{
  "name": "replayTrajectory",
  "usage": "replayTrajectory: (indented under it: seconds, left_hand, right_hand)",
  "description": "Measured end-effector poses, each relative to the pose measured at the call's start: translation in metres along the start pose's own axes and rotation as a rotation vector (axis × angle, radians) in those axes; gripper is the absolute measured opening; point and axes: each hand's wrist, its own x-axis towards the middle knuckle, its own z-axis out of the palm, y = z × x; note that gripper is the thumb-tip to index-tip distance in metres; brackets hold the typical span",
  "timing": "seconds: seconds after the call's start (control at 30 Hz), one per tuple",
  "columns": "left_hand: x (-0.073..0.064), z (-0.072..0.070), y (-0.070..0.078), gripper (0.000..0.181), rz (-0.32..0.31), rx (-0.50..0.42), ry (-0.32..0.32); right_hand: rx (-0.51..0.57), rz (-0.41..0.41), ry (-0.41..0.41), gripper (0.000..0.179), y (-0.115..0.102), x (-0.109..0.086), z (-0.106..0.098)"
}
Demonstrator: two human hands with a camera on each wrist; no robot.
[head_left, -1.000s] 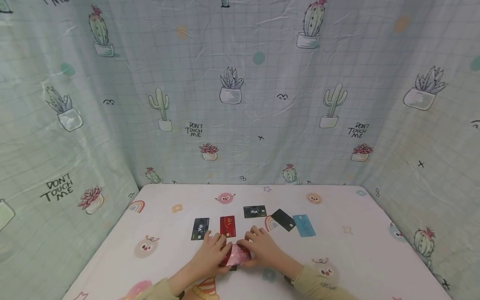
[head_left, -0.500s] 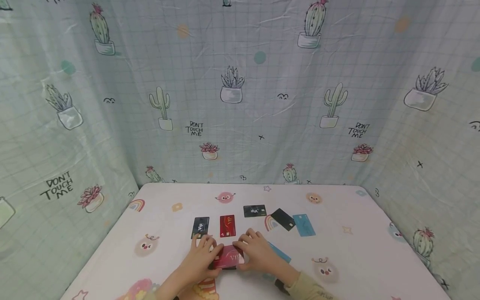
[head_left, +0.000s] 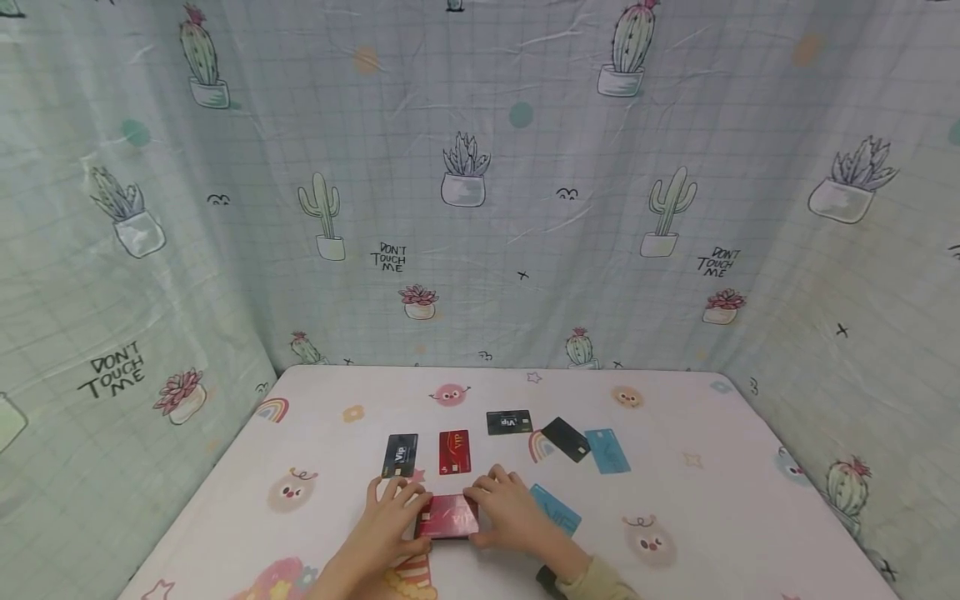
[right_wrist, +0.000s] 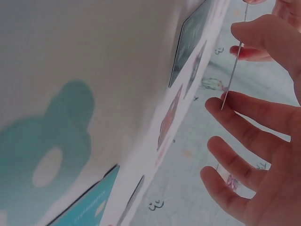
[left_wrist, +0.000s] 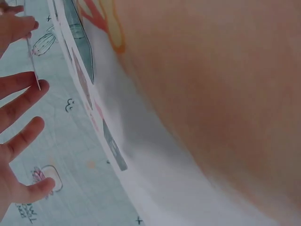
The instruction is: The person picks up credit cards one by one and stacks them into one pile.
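You are pinching the pink card (head_left: pixel 450 515) by both ends, your left hand (head_left: pixel 387 520) working at its nine o'clock, your right hand (head_left: pixel 512 510) at three. The head view is showing its broad face, with the red card (head_left: pixel 454 452) lying at twelve and the black Vip card (head_left: pixel 400 455) between ten and eleven. Both wrist views are showing just its thin edge, hanging clear of the table (head_left: pixel 675 492), a dark card (right_wrist: pixel 190 42) lying below. Your thumbs are gripping opposite two fingertips of each hand; your outer fingers are spreading free.
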Motion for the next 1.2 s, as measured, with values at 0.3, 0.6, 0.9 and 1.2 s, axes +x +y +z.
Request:
replayTrajectory:
  seconds: [0.3, 0.6, 0.9, 1.2]
  left_hand:
    - [0.001, 0.003, -0.003, 0.055, -0.092, -0.071, -0.118]
    - [0.002, 0.005, -0.008, 0.053, -0.122, -0.063, -0.148]
    - [0.004, 0.010, -0.009, 0.053, -0.098, -0.041, -0.183]
    - [0.007, 0.006, -0.007, 0.051, -0.110, -0.075, -0.219]
  right_hand:
    - [0.053, 0.024, 0.002, 0.051, -0.002, 0.006, 0.009]
    - [0.042, 0.040, -0.015, 0.051, -0.005, 0.009, 0.014]
    - [0.057, 0.071, -0.042, 0.051, -0.005, 0.011, 0.018]
    - [0.055, 0.079, -0.056, 0.050, -0.004, 0.011, 0.018]
